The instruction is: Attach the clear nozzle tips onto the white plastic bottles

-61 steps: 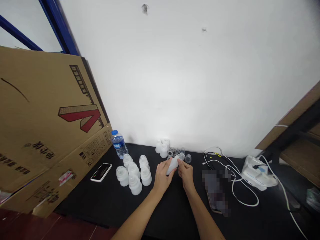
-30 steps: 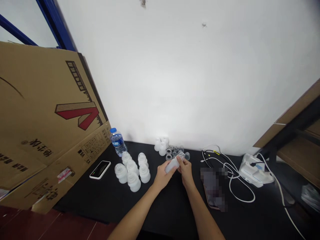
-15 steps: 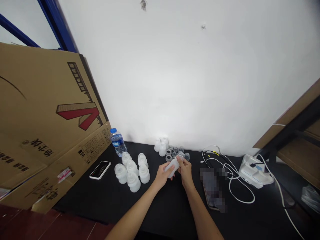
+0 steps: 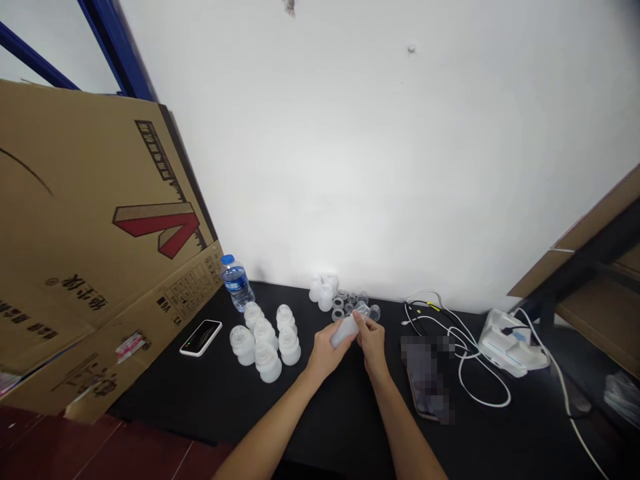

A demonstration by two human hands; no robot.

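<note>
Left hand [image 4: 326,357] and right hand [image 4: 373,341] are still wrapped around the frosted plastic bottle [image 4: 344,332], tipped flatter than a moment ago, right in front of the clear plastic collars [image 4: 344,303] on the black counter [image 4: 350,413].

From where I stand, the fingers [image 4: 362,323] of the right hand [image 4: 373,347] cover the narrow end of the frosted plastic bottle [image 4: 344,331], so that end can't be made out. Past it, at the back of the tabletop [image 4: 240,413], the clear rings [image 4: 339,304] are too small to count, and the white pieces [image 4: 321,291] bunched beside them block one another. A pixelated patch [image 4: 425,377] blurs whatever lies right of the hands. The cardboard sheet [image 4: 100,213] runs off the left edge, and the left forearm [image 4: 265,427] and right forearm [image 4: 405,427] are cut off at the bottom. The dim object [image 4: 621,397] at far right is too dark to name.
</note>
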